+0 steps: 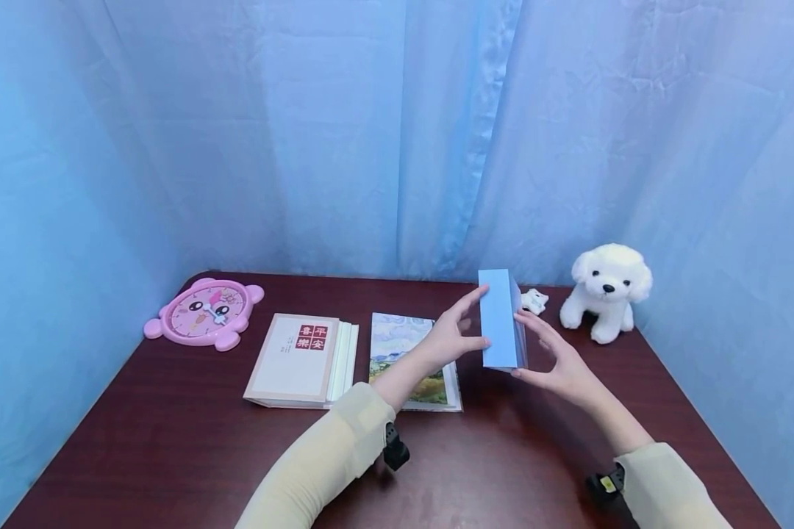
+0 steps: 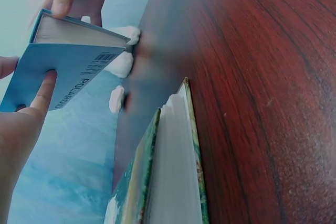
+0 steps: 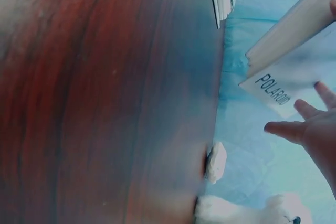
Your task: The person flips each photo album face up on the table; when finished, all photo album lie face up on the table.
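Note:
Both hands hold a thick blue album (image 1: 499, 323) above the table, its narrow blue face turned toward the head camera. My left hand (image 1: 446, 338) grips its left side, thumb low and a finger near the top. On the right side, my right hand (image 1: 562, 367) has its thumb at the bottom corner and fingers higher up. In the left wrist view, a fingertip presses the album cover (image 2: 79, 72) marked POLAROID with a barcode. The right wrist view shows the right fingers spread against a lettered cover (image 3: 299, 72).
Beneath the left forearm lies a landscape-painted book (image 1: 397, 338). A cream album (image 1: 294, 360) lies left of it. A pink bear-shaped clock (image 1: 205, 312) sits far left. White plush dog (image 1: 609, 286) and a small white ornament (image 1: 534, 301) stand at the back right; curtains (image 1: 331, 147) surround the table.

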Action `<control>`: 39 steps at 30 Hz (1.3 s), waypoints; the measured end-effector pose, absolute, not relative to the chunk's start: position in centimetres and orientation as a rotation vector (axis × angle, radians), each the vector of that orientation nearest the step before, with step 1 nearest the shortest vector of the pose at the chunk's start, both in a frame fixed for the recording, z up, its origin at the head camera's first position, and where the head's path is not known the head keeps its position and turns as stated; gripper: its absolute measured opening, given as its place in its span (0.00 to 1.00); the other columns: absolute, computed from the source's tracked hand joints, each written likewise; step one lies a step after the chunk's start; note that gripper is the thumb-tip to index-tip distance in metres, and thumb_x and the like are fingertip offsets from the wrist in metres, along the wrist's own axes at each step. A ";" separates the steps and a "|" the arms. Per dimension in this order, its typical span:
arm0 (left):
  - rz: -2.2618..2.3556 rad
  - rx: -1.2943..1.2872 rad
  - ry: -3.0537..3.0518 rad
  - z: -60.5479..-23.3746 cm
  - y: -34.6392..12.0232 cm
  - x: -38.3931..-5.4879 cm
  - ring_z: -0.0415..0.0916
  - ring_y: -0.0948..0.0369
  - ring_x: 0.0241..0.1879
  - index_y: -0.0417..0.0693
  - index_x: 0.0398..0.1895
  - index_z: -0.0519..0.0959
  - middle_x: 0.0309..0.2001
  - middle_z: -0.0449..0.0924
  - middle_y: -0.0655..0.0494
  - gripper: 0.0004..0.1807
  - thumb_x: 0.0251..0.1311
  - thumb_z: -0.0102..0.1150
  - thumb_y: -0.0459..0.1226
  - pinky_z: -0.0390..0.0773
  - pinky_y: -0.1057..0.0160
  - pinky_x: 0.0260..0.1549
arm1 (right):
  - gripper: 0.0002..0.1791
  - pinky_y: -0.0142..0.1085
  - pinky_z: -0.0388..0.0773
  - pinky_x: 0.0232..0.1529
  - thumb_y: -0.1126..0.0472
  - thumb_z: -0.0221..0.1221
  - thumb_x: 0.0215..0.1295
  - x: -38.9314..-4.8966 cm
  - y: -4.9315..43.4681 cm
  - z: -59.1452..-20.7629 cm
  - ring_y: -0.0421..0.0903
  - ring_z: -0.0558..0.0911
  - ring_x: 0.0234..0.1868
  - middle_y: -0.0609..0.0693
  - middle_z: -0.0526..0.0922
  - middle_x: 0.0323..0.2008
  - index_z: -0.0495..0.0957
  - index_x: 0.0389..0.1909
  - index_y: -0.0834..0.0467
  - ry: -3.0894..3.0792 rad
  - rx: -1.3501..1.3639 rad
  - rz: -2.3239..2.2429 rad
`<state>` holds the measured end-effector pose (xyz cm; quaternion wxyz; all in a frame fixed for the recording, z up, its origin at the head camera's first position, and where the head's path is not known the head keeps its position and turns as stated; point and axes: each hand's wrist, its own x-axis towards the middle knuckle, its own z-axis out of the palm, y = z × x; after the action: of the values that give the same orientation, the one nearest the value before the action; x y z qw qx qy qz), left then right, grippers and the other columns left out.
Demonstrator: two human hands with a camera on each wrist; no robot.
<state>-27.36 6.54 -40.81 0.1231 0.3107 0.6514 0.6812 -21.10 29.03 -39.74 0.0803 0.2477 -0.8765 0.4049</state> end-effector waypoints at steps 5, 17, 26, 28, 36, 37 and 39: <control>2.000 0.941 1.822 -40.6 6.2 -27.1 0.66 0.47 0.62 0.59 0.75 0.50 0.73 0.51 0.52 0.46 0.57 0.57 0.22 0.79 0.62 0.44 | 0.47 0.57 0.60 0.63 0.71 0.69 0.49 -21.4 29.5 -40.1 0.57 0.52 0.69 0.62 0.51 0.72 0.56 0.70 0.61 -2.634 0.855 1.212; 2.067 0.744 1.607 -42.3 6.9 -27.1 0.71 0.49 0.58 0.69 0.71 0.56 0.71 0.51 0.52 0.43 0.59 0.51 0.20 0.76 0.45 0.48 | 0.49 0.39 0.75 0.52 0.75 0.69 0.46 -21.7 30.1 -41.4 0.47 0.59 0.66 0.65 0.53 0.69 0.54 0.69 0.66 -2.534 0.992 1.233; 2.014 0.771 1.807 -42.9 6.8 -27.1 0.70 0.53 0.60 0.77 0.70 0.53 0.70 0.55 0.53 0.45 0.56 0.63 0.31 0.78 0.56 0.48 | 0.46 0.65 0.62 0.50 0.69 0.73 0.43 -21.7 29.4 -41.0 0.65 0.49 0.66 0.63 0.48 0.71 0.63 0.66 0.61 -2.628 0.893 1.050; 2.005 0.772 1.838 -42.9 6.8 -27.1 0.70 0.53 0.60 0.77 0.70 0.53 0.69 0.56 0.53 0.45 0.56 0.64 0.32 0.78 0.56 0.48 | 0.46 0.62 0.61 0.51 0.68 0.74 0.41 -22.2 29.8 -41.5 0.63 0.49 0.66 0.62 0.49 0.71 0.65 0.65 0.60 -2.614 0.886 1.012; 1.904 0.818 1.989 -43.0 6.7 -27.5 0.67 0.53 0.62 0.77 0.70 0.51 0.71 0.51 0.57 0.51 0.50 0.69 0.33 0.78 0.59 0.48 | 0.46 0.26 0.56 0.55 0.60 0.76 0.41 -23.0 32.0 -42.6 0.52 0.52 0.68 0.53 0.52 0.72 0.67 0.65 0.52 -2.640 0.866 0.966; 1.876 0.838 2.028 -43.0 6.6 -27.6 0.67 0.54 0.62 0.76 0.71 0.51 0.71 0.51 0.57 0.51 0.50 0.70 0.33 0.78 0.59 0.47 | 0.46 0.26 0.56 0.55 0.58 0.76 0.41 -23.0 32.3 -42.6 0.52 0.52 0.68 0.53 0.52 0.72 0.67 0.65 0.51 -2.648 0.867 0.956; 1.807 0.878 2.114 -43.1 6.5 -27.7 0.66 0.56 0.60 0.74 0.72 0.50 0.71 0.52 0.58 0.52 0.49 0.71 0.35 0.79 0.59 0.47 | 0.46 0.28 0.56 0.54 0.57 0.76 0.42 -22.9 32.7 -42.5 0.51 0.52 0.68 0.53 0.53 0.72 0.67 0.65 0.50 -2.665 0.870 0.936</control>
<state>-27.66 6.53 -43.11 0.1124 0.2990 0.7203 0.6157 -22.90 32.66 -42.52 0.0928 0.2929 -0.8979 0.3152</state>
